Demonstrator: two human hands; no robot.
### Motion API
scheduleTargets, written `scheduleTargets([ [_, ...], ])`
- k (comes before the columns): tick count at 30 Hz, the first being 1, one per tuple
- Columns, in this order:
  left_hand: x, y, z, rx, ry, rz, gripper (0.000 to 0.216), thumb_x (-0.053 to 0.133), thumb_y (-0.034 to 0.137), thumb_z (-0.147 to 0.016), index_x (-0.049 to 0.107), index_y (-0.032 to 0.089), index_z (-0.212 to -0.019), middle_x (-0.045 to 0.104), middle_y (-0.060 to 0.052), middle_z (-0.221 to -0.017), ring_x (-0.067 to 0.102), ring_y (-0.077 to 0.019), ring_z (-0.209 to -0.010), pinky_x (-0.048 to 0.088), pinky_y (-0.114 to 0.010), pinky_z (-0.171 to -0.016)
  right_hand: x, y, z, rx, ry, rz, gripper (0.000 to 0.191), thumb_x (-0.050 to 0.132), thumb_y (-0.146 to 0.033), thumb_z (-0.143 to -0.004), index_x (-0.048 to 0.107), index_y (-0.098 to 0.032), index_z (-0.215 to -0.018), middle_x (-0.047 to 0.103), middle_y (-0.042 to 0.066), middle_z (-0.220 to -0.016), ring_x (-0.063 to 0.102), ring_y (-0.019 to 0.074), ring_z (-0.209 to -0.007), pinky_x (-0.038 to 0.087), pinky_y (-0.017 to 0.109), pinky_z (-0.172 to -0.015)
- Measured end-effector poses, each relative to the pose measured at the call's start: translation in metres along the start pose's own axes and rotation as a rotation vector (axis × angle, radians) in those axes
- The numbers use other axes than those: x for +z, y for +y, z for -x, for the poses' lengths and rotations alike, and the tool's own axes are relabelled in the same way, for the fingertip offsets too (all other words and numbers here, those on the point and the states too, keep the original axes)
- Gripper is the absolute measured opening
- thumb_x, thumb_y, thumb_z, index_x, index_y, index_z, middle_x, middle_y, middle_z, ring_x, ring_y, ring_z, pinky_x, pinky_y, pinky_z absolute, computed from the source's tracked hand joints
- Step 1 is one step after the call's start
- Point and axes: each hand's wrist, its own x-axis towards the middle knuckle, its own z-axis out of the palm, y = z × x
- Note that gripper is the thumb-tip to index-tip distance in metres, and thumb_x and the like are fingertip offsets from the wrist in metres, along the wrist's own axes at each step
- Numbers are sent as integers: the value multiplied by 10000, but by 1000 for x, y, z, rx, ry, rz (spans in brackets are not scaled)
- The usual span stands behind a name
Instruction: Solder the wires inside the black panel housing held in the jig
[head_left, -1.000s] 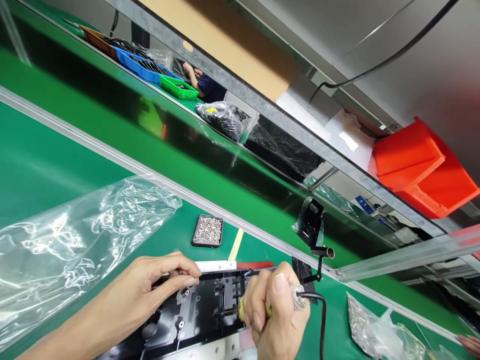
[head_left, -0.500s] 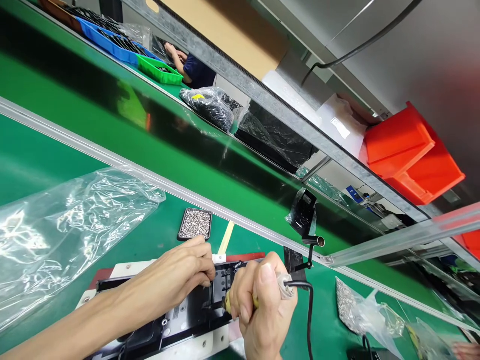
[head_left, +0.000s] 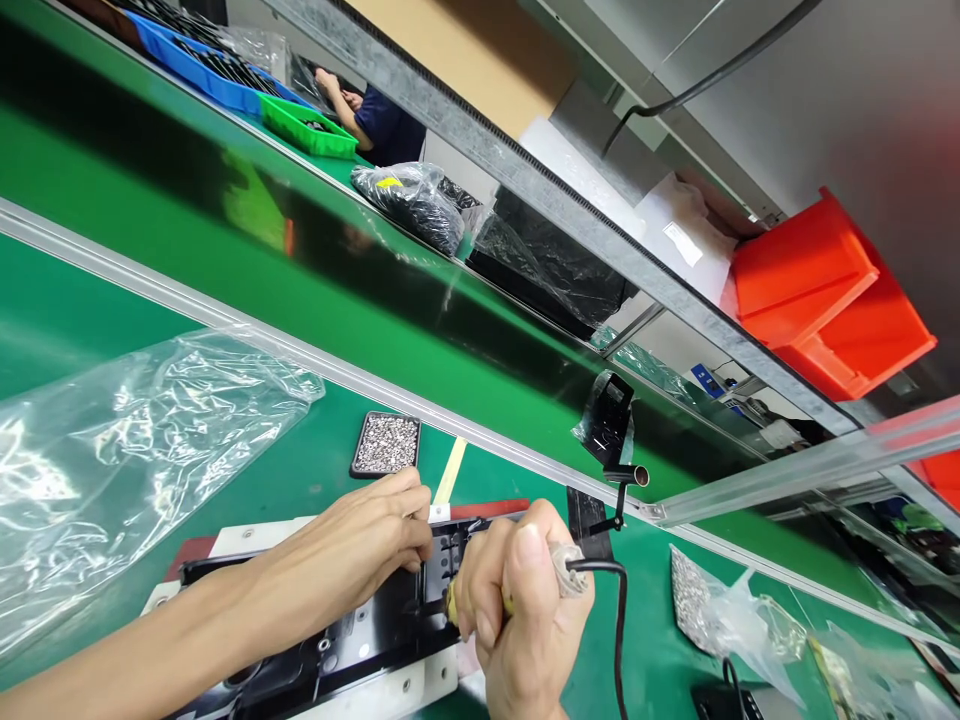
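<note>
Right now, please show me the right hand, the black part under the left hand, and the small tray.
Right hand (head_left: 523, 612): head view, middle, below the thumb.
Black part (head_left: 379, 630): head view, its inner floor.
Small tray (head_left: 367, 474): head view, its near rim.

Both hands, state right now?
Left hand: fingers bent down at the black housing; can't tell whether it grips anything.
Right hand: closed, holding the corded tool.

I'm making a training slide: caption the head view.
Right hand grips a yellow corded handheld tool over a long black plastic housing; left hand curls over it.
</note>
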Motion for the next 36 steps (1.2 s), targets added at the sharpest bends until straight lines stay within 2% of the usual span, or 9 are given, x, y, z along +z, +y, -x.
scheduleTargets([
  [3, 0, 0, 1, 7, -19, 8, 339, 569, -1, -1082, 707, 245, -893, 651, -36, -894, 553, -249, -888, 367, -398, -714, 1, -3, -1, 14, -14, 12, 497, 627, -449, -1234, 444, -297, -797, 399, -124, -478, 294, 91, -379, 289, 212, -386],
  [9, 0, 1, 2, -18, -46, 32, 294, 583, 9, -1089, 682, 251, -955, 677, -23, -930, 558, -251, -910, 371, -396, -745, 0, 1, 1, -2, -5, -20, 474, 614, -402, -1241, 448, -292, -811, 406, -126, -498, 284, 81, -389, 267, 202, -390],
  [13, -3, 5, 3, -33, -49, 51, 317, 496, 51, -1152, 649, 245, -954, 676, -18, -939, 550, -234, -902, 385, -379, -740, 2, 0, 2, -4, -3, -36, 477, 624, -404, -1239, 451, -288, -810, 399, -127, -500, 289, 77, -389, 263, 193, -392],
  [17, -5, 8, 3, -22, -44, 62, 330, 449, 19, -1130, 634, 246, -978, 676, -17, -947, 568, -227, -899, 402, -373, -745, 3, -4, 0, 22, -21, -19, 508, 641, -459, -1234, 443, -286, -800, 390, -127, -491, 282, 75, -390, 280, 188, -395],
  [26, 3, 1, 3, 19, -45, 24, 323, 493, -44, -1058, 605, 240, -954, 691, 0, -955, 549, -233, -909, 381, -413, -790, 4, -5, -1, 24, -38, -55, 516, 645, -459, -1238, 438, -281, -800, 378, -130, -497, 254, 67, -402, 279, 176, -398],
  [31, 0, 4, 2, -7, -61, 19, 332, 526, -57, -1080, 648, 236, -978, 685, -9, -979, 558, -231, -932, 380, -381, -766, 2, -5, 0, 17, -42, -43, 503, 632, -433, -1245, 450, -279, -802, 397, -121, -504, 293, 74, -406, 295, 182, -410],
  [36, -6, 6, 1, -33, -63, 8, 299, 645, -29, -1083, 706, 249, -992, 694, -6, -986, 575, -242, -962, 380, -381, -769, 2, -5, 0, 17, -39, -15, 511, 640, -436, -1241, 444, -281, -796, 407, -123, -497, 288, 76, -408, 303, 187, -408],
])
